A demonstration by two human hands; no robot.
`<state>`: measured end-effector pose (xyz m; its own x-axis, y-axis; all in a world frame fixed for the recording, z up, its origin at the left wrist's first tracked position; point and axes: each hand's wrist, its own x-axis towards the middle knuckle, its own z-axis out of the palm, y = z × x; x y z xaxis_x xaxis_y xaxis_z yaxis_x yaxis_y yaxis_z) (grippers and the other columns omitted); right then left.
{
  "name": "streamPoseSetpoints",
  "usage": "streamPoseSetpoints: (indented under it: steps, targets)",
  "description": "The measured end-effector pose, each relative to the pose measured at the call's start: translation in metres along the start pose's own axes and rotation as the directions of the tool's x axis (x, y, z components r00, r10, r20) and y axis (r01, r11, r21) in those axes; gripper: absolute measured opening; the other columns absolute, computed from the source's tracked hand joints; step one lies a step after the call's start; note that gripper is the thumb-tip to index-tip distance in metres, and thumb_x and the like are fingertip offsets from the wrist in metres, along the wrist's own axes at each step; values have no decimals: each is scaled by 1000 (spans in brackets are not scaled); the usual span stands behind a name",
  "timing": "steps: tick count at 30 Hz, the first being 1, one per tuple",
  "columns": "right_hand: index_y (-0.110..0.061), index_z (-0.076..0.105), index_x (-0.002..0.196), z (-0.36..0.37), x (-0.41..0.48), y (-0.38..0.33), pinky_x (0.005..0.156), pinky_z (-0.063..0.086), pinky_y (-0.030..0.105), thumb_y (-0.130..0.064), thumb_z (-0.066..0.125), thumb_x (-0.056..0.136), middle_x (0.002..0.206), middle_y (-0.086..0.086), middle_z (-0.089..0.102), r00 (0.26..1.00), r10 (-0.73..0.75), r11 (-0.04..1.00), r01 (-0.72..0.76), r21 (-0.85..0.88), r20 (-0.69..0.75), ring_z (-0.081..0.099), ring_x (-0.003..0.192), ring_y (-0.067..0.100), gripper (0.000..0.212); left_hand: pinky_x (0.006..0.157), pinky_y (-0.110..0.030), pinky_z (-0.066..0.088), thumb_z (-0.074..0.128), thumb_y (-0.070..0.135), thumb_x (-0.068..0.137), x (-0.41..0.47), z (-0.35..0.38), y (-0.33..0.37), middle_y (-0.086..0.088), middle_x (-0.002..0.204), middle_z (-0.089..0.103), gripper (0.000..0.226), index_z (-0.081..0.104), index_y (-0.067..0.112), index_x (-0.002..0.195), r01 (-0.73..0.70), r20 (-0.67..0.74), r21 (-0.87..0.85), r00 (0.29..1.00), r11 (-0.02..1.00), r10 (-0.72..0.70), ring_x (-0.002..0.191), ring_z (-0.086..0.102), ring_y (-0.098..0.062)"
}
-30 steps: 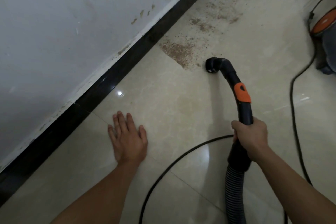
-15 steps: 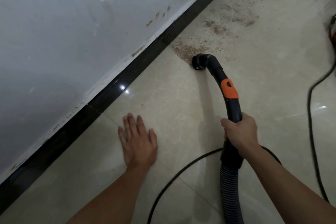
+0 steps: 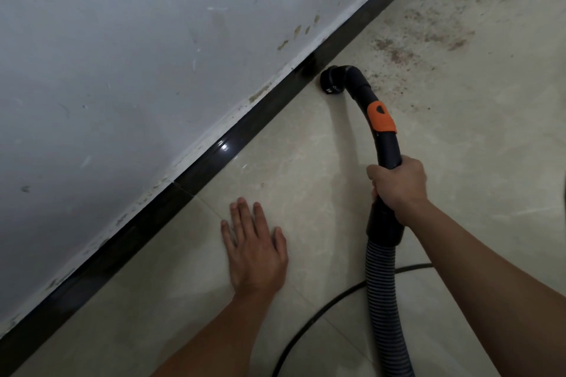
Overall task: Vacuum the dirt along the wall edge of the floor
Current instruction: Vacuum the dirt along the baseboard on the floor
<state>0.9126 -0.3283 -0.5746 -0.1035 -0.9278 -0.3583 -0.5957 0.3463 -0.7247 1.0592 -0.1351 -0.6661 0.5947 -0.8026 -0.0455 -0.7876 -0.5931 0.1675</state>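
Observation:
My right hand grips the black curved vacuum handle, which carries an orange slider. Its nozzle end sits on the beige tile floor right beside the black skirting at the foot of the white wall. Brown dirt is scattered over the tiles beyond the nozzle, up towards the far right. My left hand rests flat on the floor with straight fingers, a little out from the skirting. The ribbed grey hose runs from the handle down to the frame's bottom edge.
A thin black cable curves across the tiles behind the hose. The white wall fills the upper left and shows scuffs and brown marks near its base.
The nozzle has moved left across the nearest dirt patch to the skirting, and that patch is gone from the tiles. The vacuum body has left the view. My left hand stays flat.

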Motion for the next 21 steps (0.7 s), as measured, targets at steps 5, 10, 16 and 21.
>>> streamPoseSetpoints:
  steps: [5, 10, 16, 21]
  targets:
    - [-7, 59, 89, 5, 4, -9, 54, 57, 37, -12, 68, 74, 71, 15, 62, 998, -40, 998, 42, -54, 42, 59, 49, 27, 18, 116, -52, 16, 29, 41, 93, 0, 1, 0, -21, 156, 27, 65, 40, 2, 145, -1, 5, -9, 1000, 1000, 1, 146, 22, -32]
    - [-9, 59, 81, -32, -9, 8, 49, 50, 31, -11, 69, 75, 66, 15, 64, 997, -46, 985, 57, -165, 68, 61, 48, 28, 12, 116, -53, 17, 28, 41, 94, 0, 1, 0, -21, 156, 28, 65, 40, 2, 145, 0, 4, -26, 1000, 1000, 0, 146, 22, -32]
    - [-3, 58, 76, -49, -44, 44, 47, 51, 36, -8, 69, 75, 64, 25, 64, 1000, 10, 989, -11, -148, -8, 58, 44, 27, 12, 116, -53, 16, 28, 41, 93, 0, 1, -1, -20, 156, 27, 65, 39, 3, 145, 0, 9, -29, 1000, 1000, 0, 146, 21, -32]
    - [-11, 61, 84, -10, -19, 1, 59, 59, 43, -18, 71, 73, 71, 14, 67, 995, -68, 989, 76, -127, 69, 67, 59, 32, 15, 117, -51, 14, 26, 42, 94, -2, 5, -1, -20, 156, 27, 65, 38, 3, 146, -20, 3, -28, 1000, 999, 21, 146, 21, -32]
